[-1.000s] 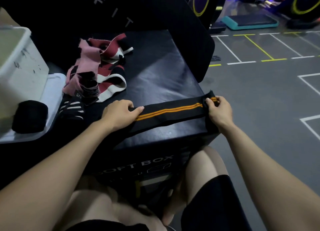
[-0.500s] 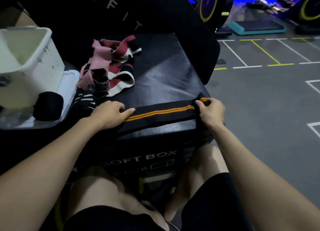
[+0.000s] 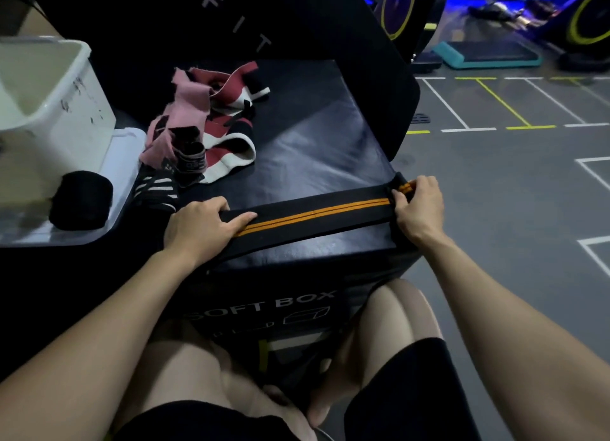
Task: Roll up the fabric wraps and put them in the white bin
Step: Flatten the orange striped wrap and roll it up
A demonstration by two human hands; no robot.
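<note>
A black fabric wrap with two orange stripes point(image 3: 313, 214) lies stretched flat along the near edge of a black padded box point(image 3: 310, 150) printed "SOFT BOX" on its front face. The right hand point(image 3: 417, 209) is at the wrap's right end, at the box's right corner, with fingers curled and pinching that end, where the fabric is folded over into a small start of a roll. The left hand point(image 3: 201, 231) rests on the wrap's left portion, fingers extended flat across the fabric and pressing it onto the box top. Behind the left hand lies a loose heap of unrolled wraps point(image 3: 211, 123) in pink, dark red, white and black, with a black-and-white striped piece point(image 3: 155, 189) at its near edge. To the left stands the white bin point(image 3: 52, 110), resting on a white lid point(image 3: 122, 163). A rolled black wrap point(image 3: 81, 199) sits on that lid, just in front of the bin and outside it. A second black pad point(image 3: 231, 21) with white lettering leans upright behind the box. Grey flooring point(image 3: 501, 209) with white and yellow lines extends to the right.
</note>
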